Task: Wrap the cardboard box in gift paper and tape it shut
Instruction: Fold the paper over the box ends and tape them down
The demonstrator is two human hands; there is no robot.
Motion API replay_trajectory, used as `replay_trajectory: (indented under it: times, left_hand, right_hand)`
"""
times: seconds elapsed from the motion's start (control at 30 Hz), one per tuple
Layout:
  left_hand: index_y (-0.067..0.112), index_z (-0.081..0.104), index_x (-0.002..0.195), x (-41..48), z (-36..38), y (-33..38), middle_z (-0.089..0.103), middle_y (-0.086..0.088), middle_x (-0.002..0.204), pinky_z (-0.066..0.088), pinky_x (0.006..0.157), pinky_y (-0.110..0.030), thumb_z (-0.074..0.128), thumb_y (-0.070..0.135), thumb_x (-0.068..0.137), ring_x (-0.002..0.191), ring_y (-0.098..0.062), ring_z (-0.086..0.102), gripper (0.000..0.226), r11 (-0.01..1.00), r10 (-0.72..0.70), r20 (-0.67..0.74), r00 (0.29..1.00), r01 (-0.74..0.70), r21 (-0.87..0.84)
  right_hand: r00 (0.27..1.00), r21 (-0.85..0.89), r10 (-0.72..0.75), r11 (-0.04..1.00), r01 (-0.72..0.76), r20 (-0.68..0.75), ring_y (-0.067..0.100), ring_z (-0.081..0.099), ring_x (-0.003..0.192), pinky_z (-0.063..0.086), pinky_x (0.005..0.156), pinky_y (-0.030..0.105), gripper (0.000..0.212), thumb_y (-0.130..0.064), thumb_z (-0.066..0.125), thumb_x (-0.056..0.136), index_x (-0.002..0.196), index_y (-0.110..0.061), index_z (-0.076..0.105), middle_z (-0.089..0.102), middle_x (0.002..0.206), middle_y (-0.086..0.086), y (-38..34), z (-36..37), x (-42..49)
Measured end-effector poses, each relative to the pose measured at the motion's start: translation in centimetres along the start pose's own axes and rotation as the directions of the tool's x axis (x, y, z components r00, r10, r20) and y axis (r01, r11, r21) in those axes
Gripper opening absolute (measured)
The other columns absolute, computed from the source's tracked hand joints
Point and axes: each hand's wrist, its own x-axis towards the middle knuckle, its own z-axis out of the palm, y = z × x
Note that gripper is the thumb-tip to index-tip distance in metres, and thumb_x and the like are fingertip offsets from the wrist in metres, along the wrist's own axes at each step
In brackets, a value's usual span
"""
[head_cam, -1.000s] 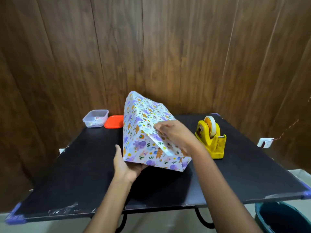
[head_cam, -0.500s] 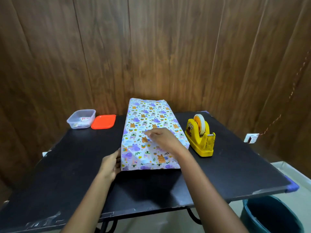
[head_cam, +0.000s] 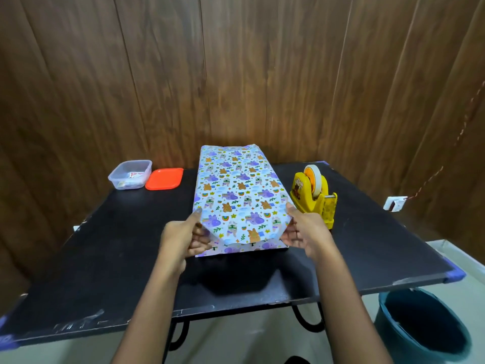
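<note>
**Hands closing the near end of the parcel**

Left hand (head_cam: 183, 239) and right hand (head_cam: 307, 232) meet the two near corners of the wrapped box (head_cam: 236, 185), one on each side. Each has its thumb on top of the gift paper (head_cam: 237, 232) and its fingers curled against the paper's side edge, gripping and pressing it inward. Between them the loose near overhang narrows into a tapered top flap above a lower flap that lies on the black table (head_cam: 105, 258).

The cardboard itself is hidden. The paper covers the whole top face, and whether the far end is closed cannot be told.

The parcel lies mid-table, directly ahead of the person. Its long axis runs straight away from them, so the open end faces the hands and both are about equally near to it.

A yellow tape dispenser (head_cam: 313, 199) stands just beside the parcel's right side, close to the right hand and across the parcel from the left. The likely next step is to fold the top flap down and tape it, with the right hand best placed to fetch the tape while the left holds the fold.
</note>
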Motion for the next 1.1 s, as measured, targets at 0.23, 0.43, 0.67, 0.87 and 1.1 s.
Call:
replay_trajectory:
  times: [0.23,0.43,0.67,0.87,1.1]
  left_hand:
    - [0.005,0.06,0.077,0.2,1.9,-1.3,0.069,-0.005,0.069,0.053,0.056,-0.025,0.057,0.004,0.09,0.054,-0.012,0.065,0.014,0.912,0.0,-0.005,1.0,-0.002,-0.411]
    - [0.008,0.055,0.072,0.2,2.7,-3.9,0.067,0.001,0.066,0.05,0.054,-0.019,0.057,0.003,0.09,0.06,-0.009,0.061,0.019,0.923,0.191,-0.086,0.978,-0.208,-0.323]
    - [0.01,0.055,0.073,0.3,3.4,-4.6,0.062,-0.006,0.07,0.051,0.069,-0.033,0.061,-0.002,0.086,0.065,-0.017,0.057,0.019,0.943,0.238,-0.169,0.956,-0.269,-0.194]
    - [0.008,0.054,0.069,0.6,3.6,-5.5,0.058,-0.006,0.07,0.051,0.071,-0.027,0.061,-0.003,0.086,0.068,-0.015,0.058,0.021,0.954,0.226,-0.153,0.962,-0.251,-0.166]
    - [-0.003,0.055,0.073,1.1,4.1,-6.6,0.061,-0.008,0.067,0.048,0.066,-0.035,0.063,0.009,0.087,0.068,-0.024,0.058,0.02,0.937,0.34,-0.24,0.909,-0.307,0.165]
  right_hand:
    - [0.992,0.245,-0.127,0.961,0.127,-0.017,0.013,0.061,0.055,0.052,0.05,0.022,0.023,-0.016,0.056,0.094,0.073,-0.009,0.055,0.065,0.07,0.006,1.4,0.3,1.3]
    - [0.977,0.203,-0.208,0.959,0.196,0.038,0.01,0.065,0.056,0.053,0.055,0.022,0.019,-0.02,0.06,0.092,0.077,-0.009,0.061,0.07,0.063,-0.001,2.8,-0.1,1.7]
    - [0.959,0.13,-0.273,0.956,0.262,0.076,0.002,0.062,0.049,0.048,0.048,0.014,0.018,-0.004,0.06,0.09,0.071,-0.006,0.062,0.069,0.059,-0.007,3.8,-0.3,2.4]
    - [0.955,0.051,-0.295,0.955,0.294,0.024,0.013,0.061,0.067,0.048,0.062,0.019,0.026,-0.004,0.064,0.086,0.062,0.0,0.056,0.065,0.069,0.009,6.0,1.1,2.5]
    - [0.91,-0.293,-0.391,0.893,0.34,-0.135,0.016,0.046,0.062,0.035,0.058,0.028,0.035,-0.021,0.066,0.087,0.067,0.005,0.056,0.055,0.063,0.006,6.8,2.1,2.8]
